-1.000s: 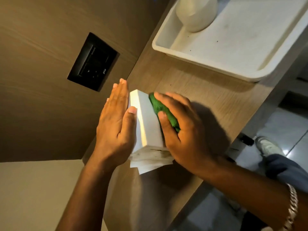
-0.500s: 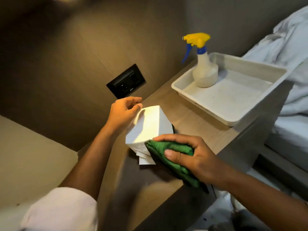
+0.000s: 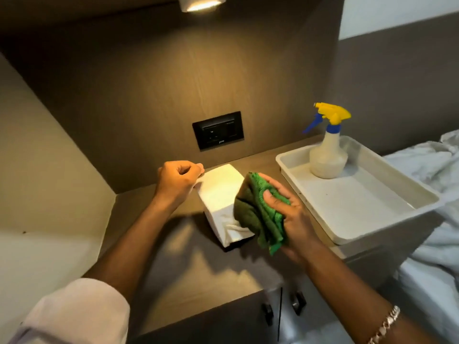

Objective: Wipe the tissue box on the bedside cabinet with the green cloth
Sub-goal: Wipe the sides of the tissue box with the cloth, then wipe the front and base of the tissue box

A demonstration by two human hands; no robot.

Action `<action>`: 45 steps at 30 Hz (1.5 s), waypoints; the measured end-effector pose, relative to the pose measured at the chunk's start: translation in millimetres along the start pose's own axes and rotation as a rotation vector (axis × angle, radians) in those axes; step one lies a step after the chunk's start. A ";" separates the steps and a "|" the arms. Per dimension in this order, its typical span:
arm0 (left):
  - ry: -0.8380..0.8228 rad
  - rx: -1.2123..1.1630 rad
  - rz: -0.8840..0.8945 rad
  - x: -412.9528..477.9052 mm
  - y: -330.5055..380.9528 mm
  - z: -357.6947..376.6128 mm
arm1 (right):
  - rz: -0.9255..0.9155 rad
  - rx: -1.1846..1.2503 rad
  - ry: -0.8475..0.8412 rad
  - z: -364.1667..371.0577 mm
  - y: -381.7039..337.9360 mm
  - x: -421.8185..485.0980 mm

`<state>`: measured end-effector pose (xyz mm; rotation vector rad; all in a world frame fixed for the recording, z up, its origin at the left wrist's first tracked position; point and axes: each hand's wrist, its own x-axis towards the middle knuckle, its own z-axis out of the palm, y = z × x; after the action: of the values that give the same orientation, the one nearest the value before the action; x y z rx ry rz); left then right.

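White tray [image 3: 419,194] sits at the right end of the bedside cabinet [image 3: 173,274] worktop, its right edge over the side nearest the bed [image 3: 432,170]. Contents: one spray bottle [image 3: 327,155], upright in the far corner, pale translucent body, blue collar and trigger, yellow head. Rest of the tray floor bare, faintly speckled.

Tissue box [image 3: 218,192]: white, plain faces, on the worktop between the two hands, left of the tray and below the black wall socket [image 3: 218,130]. It looks tipped rather than square to the surface; lamp light falls bright on its upper face. White tissue [image 3: 236,230] crumples out at the near end.

Left hand [image 3: 177,182]: fingers curled closed at the box's far left corner, touching it; a pinch cannot be confirmed. Right hand [image 3: 285,207]: fingers clamped on the bunched green cloth [image 3: 258,214], which meets the box's right side. Chain bracelet [image 3: 385,324] on right wrist.
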<state>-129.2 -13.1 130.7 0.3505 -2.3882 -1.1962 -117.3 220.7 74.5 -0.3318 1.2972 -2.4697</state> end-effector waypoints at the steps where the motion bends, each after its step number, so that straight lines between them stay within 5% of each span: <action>1: 0.039 -0.013 -0.042 -9.2 -0.1 -3.2 | 0.031 0.020 -0.042 -6.6 -6.6 9.0; 13: 0.444 -0.104 -0.258 -148.9 31.7 23.5 | 0.334 -0.087 -0.421 -32.6 -41.8 106.2; 16: 0.477 -0.023 -0.233 -160.9 34.5 26.3 | 0.283 -0.210 -0.474 -36.1 -48.9 108.1; 19: 0.461 0.252 -0.066 -151.9 41.2 17.4 | 0.074 -0.266 -0.303 -40.7 -49.5 86.2; 22: 0.248 0.412 0.172 -120.5 48.4 8.2 | -0.183 -0.276 -0.022 -37.5 -36.2 32.7; 26: -0.366 0.589 0.392 -77.4 46.3 12.1 | -0.309 -0.318 0.154 -32.6 1.8 -36.6; 31: -0.641 0.695 0.540 -50.6 31.0 18.4 | -0.396 -0.473 0.329 -11.7 54.6 -70.6; 38: -0.820 0.674 0.646 -36.5 24.0 24.3 | -0.556 -0.622 0.462 55.4 104.0 -61.6; 45: -0.694 0.606 0.567 -34.0 39.3 27.9 | -0.440 -0.624 0.748 66.9 95.2 -18.5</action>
<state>-114.6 43.5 138.3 -0.6461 -3.0877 -0.3298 -59.5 127.2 32.1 0.2387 2.5478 -2.5586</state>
